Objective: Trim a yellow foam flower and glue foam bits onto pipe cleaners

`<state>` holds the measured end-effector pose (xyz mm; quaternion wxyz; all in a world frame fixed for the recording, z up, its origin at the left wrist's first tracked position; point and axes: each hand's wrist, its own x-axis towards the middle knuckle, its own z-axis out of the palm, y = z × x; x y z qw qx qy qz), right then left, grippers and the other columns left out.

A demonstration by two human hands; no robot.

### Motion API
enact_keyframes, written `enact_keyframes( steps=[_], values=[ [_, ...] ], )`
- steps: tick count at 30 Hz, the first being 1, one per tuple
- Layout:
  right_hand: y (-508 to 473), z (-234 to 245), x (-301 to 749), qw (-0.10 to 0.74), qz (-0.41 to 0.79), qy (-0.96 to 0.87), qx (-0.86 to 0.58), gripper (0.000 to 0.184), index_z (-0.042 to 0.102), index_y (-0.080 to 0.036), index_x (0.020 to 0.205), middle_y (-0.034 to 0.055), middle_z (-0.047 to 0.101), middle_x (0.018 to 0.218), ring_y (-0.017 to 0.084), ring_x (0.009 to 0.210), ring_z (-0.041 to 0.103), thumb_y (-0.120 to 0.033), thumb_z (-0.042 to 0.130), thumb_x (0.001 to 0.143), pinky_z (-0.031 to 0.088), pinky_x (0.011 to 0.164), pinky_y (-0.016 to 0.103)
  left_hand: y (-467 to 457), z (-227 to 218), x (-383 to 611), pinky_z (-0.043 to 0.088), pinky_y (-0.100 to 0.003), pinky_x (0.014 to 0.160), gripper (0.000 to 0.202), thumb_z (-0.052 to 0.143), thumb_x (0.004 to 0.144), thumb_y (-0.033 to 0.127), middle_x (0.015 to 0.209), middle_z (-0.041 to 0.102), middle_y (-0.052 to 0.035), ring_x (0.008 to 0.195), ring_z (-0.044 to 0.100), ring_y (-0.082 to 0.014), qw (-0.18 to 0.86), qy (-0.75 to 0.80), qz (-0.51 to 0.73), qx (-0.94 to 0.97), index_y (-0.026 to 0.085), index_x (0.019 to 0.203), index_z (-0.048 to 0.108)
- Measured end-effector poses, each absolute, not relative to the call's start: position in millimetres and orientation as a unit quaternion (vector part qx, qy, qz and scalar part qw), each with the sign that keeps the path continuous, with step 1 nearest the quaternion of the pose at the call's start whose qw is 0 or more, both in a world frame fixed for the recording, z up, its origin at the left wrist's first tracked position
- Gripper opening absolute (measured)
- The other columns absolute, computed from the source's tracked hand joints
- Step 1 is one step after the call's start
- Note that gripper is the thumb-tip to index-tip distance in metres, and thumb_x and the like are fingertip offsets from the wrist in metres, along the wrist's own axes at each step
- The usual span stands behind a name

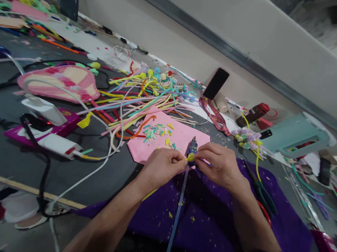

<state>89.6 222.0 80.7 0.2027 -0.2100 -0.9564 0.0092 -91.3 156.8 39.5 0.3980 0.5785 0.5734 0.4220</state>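
Observation:
My left hand (164, 165) and my right hand (220, 163) meet over a pink sheet (183, 127). Between their fingertips is a small yellow pipe cleaner piece (190, 157), pinched from both sides. A yellow strand (149, 194) shows below my left wrist. Just behind the fingers lies a blue hot glue gun (193, 144), nozzle pointing away from me. Its long translucent glue stick (179, 207) runs back toward me over a purple cloth (206, 226). Short cut pipe cleaner bits (155, 134) are scattered on the pink sheet.
Long pipe cleaners (151, 90) lie in a heap behind the sheet. At left are a magenta power strip (44, 129) with cables and a pink pouch (61, 82). Dark-handled scissors (262, 194) rest at right, near a pipe cleaner bouquet (248, 138). A phone (216, 83) leans against the wall.

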Motion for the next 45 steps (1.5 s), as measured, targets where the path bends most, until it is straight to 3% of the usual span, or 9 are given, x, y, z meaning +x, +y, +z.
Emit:
enact_keyframes(
  steps=[23, 31, 34, 37, 41, 45],
  values=[
    [222.7, 79.3, 92.5, 0.177, -0.071, -0.962, -0.197, 0.015, 0.067, -0.019, 0.086, 0.0064, 0.07, 0.09, 0.018, 0.079, 0.062, -0.014, 0.053, 0.086, 0.046, 0.069, 0.03, 156.0, 35.5, -91.3, 0.037, -0.022, 0.053, 0.02, 0.055, 0.075, 0.029, 0.063, 0.066, -0.0023, 0.058, 0.056, -0.0142, 0.451, 0.557, 0.414, 0.561, 0.016, 0.069, 0.07],
    [220.2, 86.1, 95.3, 0.254, -0.054, -0.938, -0.228, 0.024, 0.065, -0.018, 0.108, 0.0101, 0.069, 0.105, 0.02, 0.091, 0.065, -0.017, 0.057, 0.086, 0.05, 0.077, 0.031, 157.2, 37.6, -92.5, 0.036, -0.021, 0.051, 0.02, 0.061, 0.075, 0.032, 0.058, 0.06, 0.0003, 0.054, 0.052, -0.0116, 0.491, 0.539, 0.475, 0.494, 0.014, 0.067, 0.066],
    [213.9, 88.4, 93.6, 0.337, 0.014, -0.899, -0.279, 0.024, 0.065, -0.017, 0.107, 0.0101, 0.068, 0.102, 0.017, 0.08, 0.065, -0.019, 0.059, 0.085, 0.051, 0.069, 0.028, 157.9, 38.7, -93.3, 0.036, -0.02, 0.054, 0.016, 0.065, 0.073, 0.029, 0.06, 0.059, 0.0013, 0.057, 0.05, -0.0102, 0.483, 0.516, 0.527, 0.472, 0.015, 0.066, 0.067],
    [205.8, 84.6, 86.8, 0.398, 0.163, -0.837, -0.339, 0.01, 0.067, -0.019, 0.089, 0.0027, 0.067, 0.078, 0.012, 0.058, 0.059, -0.021, 0.059, 0.084, 0.047, 0.054, 0.024, 157.9, 38.6, -94.4, 0.034, -0.02, 0.052, 0.014, 0.069, 0.07, 0.029, 0.058, 0.058, 0.0028, 0.053, 0.045, -0.0081, 0.49, 0.494, 0.564, 0.446, 0.016, 0.066, 0.067],
    [197.8, 74.4, 72.3, 0.411, 0.402, -0.728, -0.374, 0.01, 0.064, -0.017, 0.075, -0.0027, 0.061, 0.06, 0.009, 0.047, 0.055, -0.026, 0.063, 0.079, 0.045, 0.045, 0.02, 156.3, 38.8, -94.9, 0.029, -0.02, 0.045, 0.016, 0.074, 0.066, 0.029, 0.049, 0.052, 0.0054, 0.044, 0.037, -0.0055, 0.505, 0.487, 0.583, 0.409, 0.016, 0.064, 0.066],
    [194.3, 70.1, 61.1, 0.427, 0.496, -0.655, -0.378, 0.013, 0.064, -0.016, 0.073, -0.0033, 0.06, 0.059, 0.007, 0.045, 0.052, -0.028, 0.068, 0.074, 0.045, 0.043, 0.019, 154.7, 41.9, -93.7, 0.026, -0.02, 0.042, 0.018, 0.075, 0.065, 0.03, 0.043, 0.046, 0.0068, 0.039, 0.034, -0.005, 0.52, 0.484, 0.584, 0.393, 0.015, 0.063, 0.064]
  ],
)
